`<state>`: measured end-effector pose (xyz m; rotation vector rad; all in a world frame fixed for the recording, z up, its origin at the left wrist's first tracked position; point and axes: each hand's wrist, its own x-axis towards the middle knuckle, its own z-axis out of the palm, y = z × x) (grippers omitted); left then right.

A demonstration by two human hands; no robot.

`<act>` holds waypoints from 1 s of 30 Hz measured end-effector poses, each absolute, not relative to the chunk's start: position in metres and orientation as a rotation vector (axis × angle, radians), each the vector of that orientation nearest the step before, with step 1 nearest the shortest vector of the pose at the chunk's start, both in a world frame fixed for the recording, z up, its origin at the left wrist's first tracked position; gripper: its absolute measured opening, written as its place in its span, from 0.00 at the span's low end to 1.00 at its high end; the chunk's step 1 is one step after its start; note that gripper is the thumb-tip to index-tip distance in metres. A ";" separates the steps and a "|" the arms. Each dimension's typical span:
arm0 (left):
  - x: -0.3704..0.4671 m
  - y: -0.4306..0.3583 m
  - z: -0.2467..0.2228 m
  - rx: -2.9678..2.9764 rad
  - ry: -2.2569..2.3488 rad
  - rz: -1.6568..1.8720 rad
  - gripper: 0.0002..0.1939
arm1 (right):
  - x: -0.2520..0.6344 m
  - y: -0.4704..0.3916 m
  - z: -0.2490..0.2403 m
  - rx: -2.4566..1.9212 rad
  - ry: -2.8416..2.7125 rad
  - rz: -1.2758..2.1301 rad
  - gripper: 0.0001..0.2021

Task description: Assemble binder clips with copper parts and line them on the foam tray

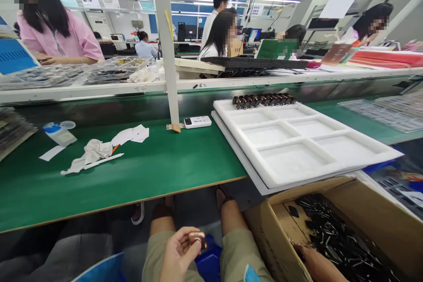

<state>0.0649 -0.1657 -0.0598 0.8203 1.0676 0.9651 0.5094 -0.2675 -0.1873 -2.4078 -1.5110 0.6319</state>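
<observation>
Above the person's lap, between the knees, the left hand (181, 251) has a small copper-coloured part (197, 239) pinched, thumb on the near side and curled fingers behind! It sits upper right in that grip, top edge running roughly left to right, one flat side turned towards the wearer; the thumb covers too much to call its long axis for certain.

Off to the right, well apart from its partner, the right hand (319, 262) is down inside the cardboard box (271, 238), fingers at the near left of a heap of black parts (343, 233) whose long axes point every which way. Whether those fingers have hold of anything, I can't tell.

And up on the white foam tray (253, 150), a row of black-and-copper parts (264, 100) stretches left to right along the far edge, silvery bits showing on the near side!
</observation>
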 end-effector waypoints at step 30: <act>0.066 -0.165 -0.066 0.808 1.178 0.844 0.26 | 0.478 -0.240 -0.027 -1.450 -0.536 0.946 0.26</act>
